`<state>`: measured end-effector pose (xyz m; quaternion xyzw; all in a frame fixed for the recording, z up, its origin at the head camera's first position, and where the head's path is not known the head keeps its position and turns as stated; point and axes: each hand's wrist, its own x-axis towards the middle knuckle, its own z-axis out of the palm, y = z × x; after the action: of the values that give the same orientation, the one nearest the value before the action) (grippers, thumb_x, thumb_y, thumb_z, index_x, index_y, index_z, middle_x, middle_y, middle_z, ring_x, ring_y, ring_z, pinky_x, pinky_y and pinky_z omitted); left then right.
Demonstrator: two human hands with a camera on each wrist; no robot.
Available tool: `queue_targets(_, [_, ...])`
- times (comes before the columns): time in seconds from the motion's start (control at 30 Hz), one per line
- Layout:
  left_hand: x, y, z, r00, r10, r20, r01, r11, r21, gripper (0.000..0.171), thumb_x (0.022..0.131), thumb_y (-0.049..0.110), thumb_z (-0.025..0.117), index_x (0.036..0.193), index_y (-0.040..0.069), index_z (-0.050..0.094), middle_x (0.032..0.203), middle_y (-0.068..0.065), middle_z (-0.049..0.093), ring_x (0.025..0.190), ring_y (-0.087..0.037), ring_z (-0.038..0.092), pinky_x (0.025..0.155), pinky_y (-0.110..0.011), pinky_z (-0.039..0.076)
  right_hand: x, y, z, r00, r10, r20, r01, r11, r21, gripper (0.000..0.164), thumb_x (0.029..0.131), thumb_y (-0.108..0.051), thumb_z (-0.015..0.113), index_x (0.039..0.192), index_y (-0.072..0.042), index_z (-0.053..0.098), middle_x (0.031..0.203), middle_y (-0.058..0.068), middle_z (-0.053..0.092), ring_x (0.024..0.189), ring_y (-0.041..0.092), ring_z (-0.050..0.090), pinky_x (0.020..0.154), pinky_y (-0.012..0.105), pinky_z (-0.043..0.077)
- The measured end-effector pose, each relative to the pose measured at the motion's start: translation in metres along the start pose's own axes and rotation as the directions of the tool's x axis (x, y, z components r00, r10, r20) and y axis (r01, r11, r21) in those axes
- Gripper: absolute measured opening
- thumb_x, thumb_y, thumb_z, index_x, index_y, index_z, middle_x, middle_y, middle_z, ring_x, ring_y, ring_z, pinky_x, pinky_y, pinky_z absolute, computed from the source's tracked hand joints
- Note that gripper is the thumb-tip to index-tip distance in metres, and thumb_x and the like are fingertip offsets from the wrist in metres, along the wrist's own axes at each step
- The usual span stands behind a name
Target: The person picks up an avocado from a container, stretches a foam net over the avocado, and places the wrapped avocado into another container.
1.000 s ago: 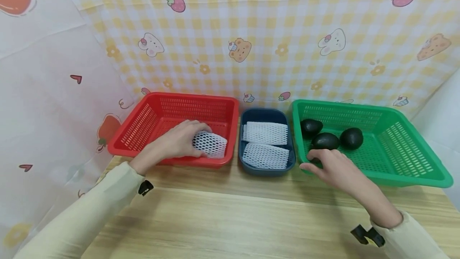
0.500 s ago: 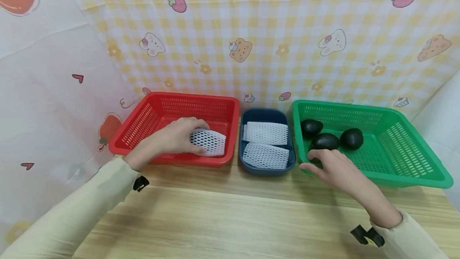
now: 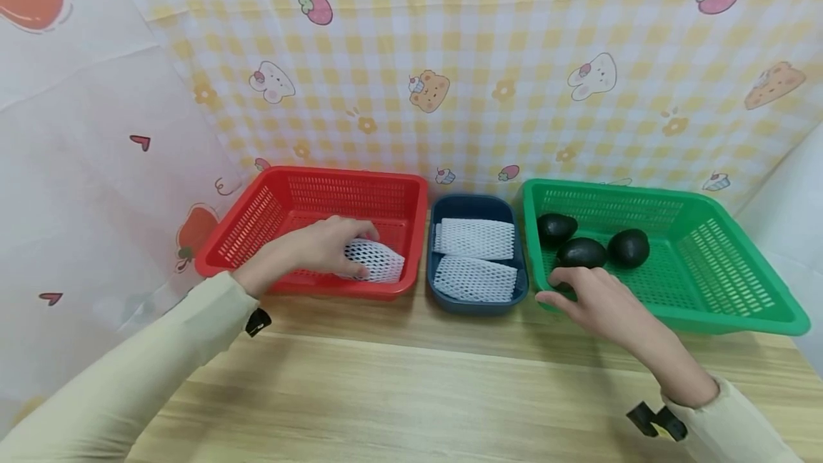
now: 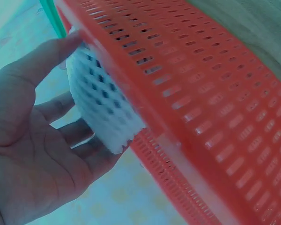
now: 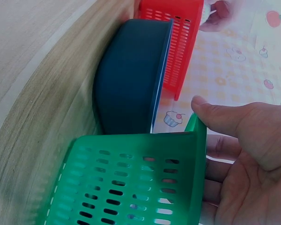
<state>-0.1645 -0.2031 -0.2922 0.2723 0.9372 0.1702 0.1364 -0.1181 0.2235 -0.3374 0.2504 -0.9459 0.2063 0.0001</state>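
In the head view my left hand (image 3: 324, 247) grips a white foam fruit net (image 3: 376, 261) at the near right of the red basket (image 3: 308, 171). Dark patches show through the holes of the net; the thumb is on its near side, the fingers on the far side. My right hand (image 3: 601, 299) straddles the near left rim of the green basket (image 3: 759, 256). In the right wrist view the thumb (image 5: 220, 115) lies at the rim's corner and the fingers bend behind the wall. Black avocados (image 3: 629, 247) lie close by, one partly hidden by that hand.
Between the baskets stands a dark blue tub (image 3: 477, 309) holding more white foam nets (image 3: 477, 279), laid in two stacks. All three containers stand on a wooden table (image 3: 398, 399), before a checked cloth (image 3: 476, 41) at the back.
My left hand shifts slightly left and up with the foam net, then back right and down into the red basket. My right hand and the avocados keep their places.
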Motion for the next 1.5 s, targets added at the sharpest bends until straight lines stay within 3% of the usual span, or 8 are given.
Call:
queue_targets(0.3, [0.002,0.003,0.001,0.999,0.036,-0.024,-0.036,0.999,-0.004,0.036,0.092,0.019,0.077,0.126,0.011,0.067,0.115,-0.006,0.069,0.109,-0.027,0.065,0.088,-0.045,0.055,0.0,0.001,0.0,1.0,-0.001,-0.003,0.001,1.0,0.001,0.018,0.094,-0.029,0.076,0.097,-0.011,0.073,0.073,-0.01,0.057,0.052,0.007,0.045,0.05,0.03,0.04])
queue_targets(0.67, [0.008,0.035,0.021,0.978,0.141,-0.156,-0.134,0.989,0.059,0.046,0.083,0.025,0.086,0.125,0.014,0.07,0.111,0.001,0.068,0.095,-0.016,0.064,0.078,-0.033,0.057,0.0,0.001,0.001,1.0,-0.021,-0.016,0.021,1.0,-0.001,0.014,0.093,-0.026,0.076,0.092,-0.013,0.071,0.068,-0.01,0.052,0.051,0.006,0.042,0.047,0.028,0.037])
queue_targets(0.77, [0.013,0.047,0.03,0.96,0.219,-0.173,-0.201,0.973,0.115,0.043,0.084,0.027,0.085,0.122,0.014,0.071,0.11,0.001,0.068,0.095,-0.014,0.062,0.08,-0.031,0.056,-0.001,0.0,0.001,1.0,-0.015,-0.018,0.015,1.0,0.004,0.015,0.093,-0.026,0.076,0.095,-0.011,0.073,0.072,-0.01,0.056,0.051,0.006,0.044,0.046,0.029,0.038])
queue_targets(0.87, [0.019,0.059,0.04,0.933,0.309,-0.185,-0.278,0.945,0.174,0.04,0.085,0.026,0.084,0.12,0.012,0.071,0.11,-0.002,0.068,0.093,-0.013,0.062,0.079,-0.028,0.055,-0.001,0.001,0.002,1.0,-0.011,-0.015,0.011,1.0,0.007,0.015,0.094,-0.026,0.076,0.097,-0.011,0.073,0.072,-0.01,0.056,0.051,0.006,0.044,0.046,0.029,0.039])
queue_targets(1.03, [0.032,0.078,0.056,0.902,0.4,-0.161,-0.374,0.912,0.167,0.037,0.086,0.025,0.083,0.12,0.013,0.072,0.11,-0.001,0.069,0.088,-0.011,0.06,0.074,-0.021,0.052,-0.001,0.001,0.002,1.0,-0.011,-0.02,0.012,1.0,0.005,0.017,0.094,-0.028,0.075,0.097,-0.011,0.073,0.072,-0.01,0.056,0.05,0.006,0.044,0.045,0.029,0.038])
queue_targets(1.17, [0.044,0.087,0.066,0.914,0.397,-0.083,-0.385,0.914,0.129,0.037,0.089,0.024,0.081,0.123,0.013,0.072,0.115,-0.002,0.07,0.095,-0.011,0.062,0.078,-0.021,0.052,-0.001,0.001,0.002,1.0,-0.011,-0.021,0.012,1.0,0.003,0.017,0.094,-0.029,0.075,0.097,-0.011,0.073,0.071,-0.009,0.054,0.05,0.006,0.043,0.045,0.029,0.038])
queue_targets(1.3, [0.054,0.088,0.077,0.936,0.352,-0.014,-0.349,0.933,0.092,0.035,0.091,0.021,0.079,0.124,0.013,0.072,0.114,-0.001,0.07,0.095,-0.011,0.061,0.078,-0.022,0.052,-0.001,0.001,0.003,1.0,-0.008,-0.018,0.008,1.0,0.004,0.018,0.095,-0.029,0.074,0.098,-0.011,0.073,0.071,-0.009,0.054,0.05,0.006,0.044,0.046,0.029,0.039])
queue_targets(1.5, [0.062,0.087,0.089,0.948,0.318,0.024,-0.319,0.943,0.093,0.029,0.092,0.018,0.078,0.12,0.014,0.073,0.107,0.002,0.07,0.089,-0.009,0.058,0.071,-0.022,0.051,-0.001,0.001,0.003,1.0,-0.008,-0.023,0.008,1.0,0.0,0.02,0.096,-0.031,0.073,0.098,-0.011,0.073,0.069,-0.01,0.052,0.049,0.006,0.042,0.045,0.029,0.038])
